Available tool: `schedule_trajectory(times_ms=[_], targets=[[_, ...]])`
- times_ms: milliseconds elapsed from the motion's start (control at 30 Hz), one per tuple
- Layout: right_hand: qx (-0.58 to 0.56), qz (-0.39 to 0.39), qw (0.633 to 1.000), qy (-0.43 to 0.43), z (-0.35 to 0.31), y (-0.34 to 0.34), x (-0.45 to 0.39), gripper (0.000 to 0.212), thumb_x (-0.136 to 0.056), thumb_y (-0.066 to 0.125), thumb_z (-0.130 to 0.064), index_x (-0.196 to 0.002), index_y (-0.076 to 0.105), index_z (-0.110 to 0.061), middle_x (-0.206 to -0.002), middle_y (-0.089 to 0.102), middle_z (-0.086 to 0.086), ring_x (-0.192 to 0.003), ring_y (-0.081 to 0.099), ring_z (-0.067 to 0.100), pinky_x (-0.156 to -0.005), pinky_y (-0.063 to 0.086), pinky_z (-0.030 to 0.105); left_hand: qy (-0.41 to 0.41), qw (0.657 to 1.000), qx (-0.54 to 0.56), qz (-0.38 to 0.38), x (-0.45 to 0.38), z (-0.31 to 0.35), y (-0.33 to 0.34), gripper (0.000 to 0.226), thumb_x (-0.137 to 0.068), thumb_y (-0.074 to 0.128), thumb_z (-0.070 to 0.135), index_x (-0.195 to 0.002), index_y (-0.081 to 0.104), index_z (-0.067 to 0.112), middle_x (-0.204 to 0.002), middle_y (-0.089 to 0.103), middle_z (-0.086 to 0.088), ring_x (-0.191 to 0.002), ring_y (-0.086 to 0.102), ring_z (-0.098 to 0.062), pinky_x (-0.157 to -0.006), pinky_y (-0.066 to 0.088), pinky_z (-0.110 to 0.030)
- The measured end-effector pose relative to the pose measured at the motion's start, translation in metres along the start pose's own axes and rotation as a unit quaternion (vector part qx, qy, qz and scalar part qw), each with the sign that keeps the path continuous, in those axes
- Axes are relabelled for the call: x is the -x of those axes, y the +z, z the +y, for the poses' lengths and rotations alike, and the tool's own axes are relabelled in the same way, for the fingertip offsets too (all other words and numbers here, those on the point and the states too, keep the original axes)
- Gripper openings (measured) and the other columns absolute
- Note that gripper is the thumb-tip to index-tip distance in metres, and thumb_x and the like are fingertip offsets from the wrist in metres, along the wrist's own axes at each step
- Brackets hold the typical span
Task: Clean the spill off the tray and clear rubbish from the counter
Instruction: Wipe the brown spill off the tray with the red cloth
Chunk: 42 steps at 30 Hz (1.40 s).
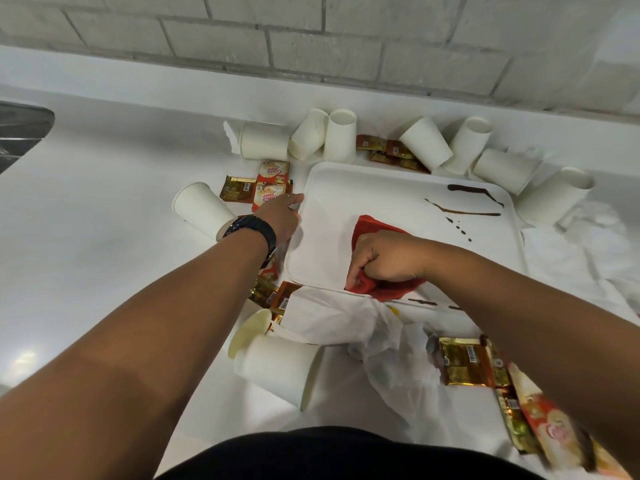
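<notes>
While paper cups (204,210) are lying tipped over on the white counter (104,209) at the far left, we are gripping the left rim of the white tray (329,209) with our left hand (278,216), fingers curled over its edge. Toward the middle, our right hand (384,258) is bunching a red cloth (372,223) in a closed fist at the tray's near edge, and the brown spill (464,211) is sitting unwiped in the tray's far right corner, with crumpled tissue (588,233) lying beyond it
</notes>
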State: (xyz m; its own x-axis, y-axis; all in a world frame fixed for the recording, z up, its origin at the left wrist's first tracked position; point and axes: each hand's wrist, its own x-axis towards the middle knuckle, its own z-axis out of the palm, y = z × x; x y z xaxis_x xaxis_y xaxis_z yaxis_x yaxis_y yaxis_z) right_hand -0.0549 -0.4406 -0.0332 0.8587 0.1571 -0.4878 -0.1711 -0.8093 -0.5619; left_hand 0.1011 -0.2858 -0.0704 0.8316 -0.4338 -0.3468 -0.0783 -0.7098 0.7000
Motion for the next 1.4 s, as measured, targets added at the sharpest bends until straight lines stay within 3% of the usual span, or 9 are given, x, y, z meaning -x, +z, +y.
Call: schedule_trajectory(times_ms=[133, 500, 700, 800, 867, 967, 1100, 1267, 1400], targets=[[-0.014, 0.011, 0.999, 0.029, 0.016, -0.003, 0.017, 0.046, -0.08, 0.045, 0.005, -0.088, 0.079, -0.025, -0.088, 0.063, -0.017, -0.093, 0.059, 0.005, -0.093, 0.049, 0.029, 0.001, 1.0, -0.018, -0.001, 0.001, 0.001, 0.001, 0.046, -0.096, 0.047, 0.012, -0.139, 0.045, 0.029, -0.137, 0.053, -0.001, -0.117, 0.055, -0.024, -0.1, 0.048, -0.038], [-0.013, 0.02, 0.996, 0.09, 0.06, -0.008, 0.061, 0.042, -0.079, 0.049, 0.003, -0.071, 0.077, -0.028, -0.09, 0.067, -0.009, -0.086, 0.061, 0.007, -0.079, 0.05, 0.024, 0.013, 0.996, -0.09, 0.013, 0.003, 0.006, 0.002, 0.046, -0.097, 0.048, 0.015, -0.141, 0.042, 0.027, -0.14, 0.051, -0.004, -0.119, 0.053, -0.026, -0.1, 0.045, -0.034], [0.009, 0.013, 0.988, 0.152, 0.079, -0.019, 0.08, 0.037, -0.077, 0.051, -0.001, -0.065, 0.077, -0.026, -0.087, 0.071, -0.009, -0.086, 0.064, 0.013, -0.08, 0.056, 0.032, 0.027, 0.993, -0.113, 0.023, 0.005, 0.007, 0.006, 0.046, -0.096, 0.048, 0.017, -0.141, 0.043, 0.026, -0.141, 0.05, -0.004, -0.123, 0.05, -0.026, -0.099, 0.04, -0.031], [-0.141, 0.106, 0.972, 0.157, 0.075, -0.031, 0.083, 0.034, -0.074, 0.05, 0.006, -0.069, 0.077, -0.014, -0.08, 0.075, 0.006, -0.074, 0.071, 0.032, -0.066, 0.059, 0.041, 0.027, 0.992, -0.118, 0.023, 0.006, 0.007, 0.006, 0.046, -0.097, 0.048, 0.016, -0.141, 0.043, 0.025, -0.142, 0.05, -0.005, -0.124, 0.049, -0.027, -0.1, 0.039, -0.032], [-0.231, 0.233, 0.938, 0.109, 0.071, -0.035, 0.079, 0.042, -0.074, 0.046, 0.009, -0.07, 0.077, -0.019, -0.086, 0.074, 0.008, -0.075, 0.072, 0.029, -0.072, 0.059, 0.042, 0.025, 0.992, -0.117, 0.027, 0.006, 0.007, 0.006, 0.046, -0.096, 0.048, 0.017, -0.141, 0.043, 0.026, -0.141, 0.05, -0.005, -0.124, 0.049, -0.027, -0.099, 0.039, -0.031], [-0.249, 0.237, 0.939, 0.018, 0.067, -0.025, 0.068, 0.042, -0.085, 0.051, 0.004, -0.095, 0.076, -0.028, -0.11, 0.071, -0.002, -0.104, 0.066, 0.014, -0.097, 0.049, 0.033, 0.02, 0.993, -0.111, 0.028, 0.007, 0.008, 0.007, 0.046, -0.096, 0.049, 0.017, -0.141, 0.043, 0.026, -0.14, 0.051, -0.004, -0.121, 0.051, -0.026, -0.095, 0.04, -0.029], [-0.088, 0.169, 0.981, 0.021, 0.082, 0.001, 0.054, 0.04, -0.096, 0.054, -0.021, -0.135, 0.052, -0.034, -0.152, 0.038, -0.003, -0.144, 0.023, 0.012, -0.12, 0.013, 0.038, 0.005, 0.994, -0.101, 0.029, 0.007, 0.007, 0.007, 0.046, -0.096, 0.049, 0.019, -0.141, 0.043, 0.028, -0.14, 0.051, -0.002, -0.121, 0.051, -0.025, -0.095, 0.038, -0.028], [-0.041, 0.116, 0.992, 0.035, 0.104, 0.02, 0.058, 0.061, -0.095, 0.051, -0.014, -0.135, 0.036, -0.057, -0.159, 0.018, -0.006, -0.149, -0.001, 0.02, -0.119, -0.007, 0.051, 0.006, 0.994, -0.105, 0.023, 0.007, 0.008, 0.006, 0.046, -0.096, 0.049, 0.019, -0.141, 0.043, 0.028, -0.141, 0.05, -0.002, -0.123, 0.051, -0.025, -0.098, 0.039, -0.03], [-0.018, 0.05, 0.998, -0.029, 0.108, 0.02, 0.075, 0.056, -0.092, 0.048, 0.005, -0.132, 0.054, -0.034, -0.15, 0.032, -0.02, -0.142, 0.002, -0.003, -0.116, -0.013, 0.037, 0.01, 0.993, -0.114, 0.026, 0.007, 0.01, 0.007, 0.046, -0.096, 0.049, 0.017, -0.14, 0.045, 0.028, -0.14, 0.051, -0.002, -0.12, 0.052, -0.025, -0.095, 0.04, -0.029]])
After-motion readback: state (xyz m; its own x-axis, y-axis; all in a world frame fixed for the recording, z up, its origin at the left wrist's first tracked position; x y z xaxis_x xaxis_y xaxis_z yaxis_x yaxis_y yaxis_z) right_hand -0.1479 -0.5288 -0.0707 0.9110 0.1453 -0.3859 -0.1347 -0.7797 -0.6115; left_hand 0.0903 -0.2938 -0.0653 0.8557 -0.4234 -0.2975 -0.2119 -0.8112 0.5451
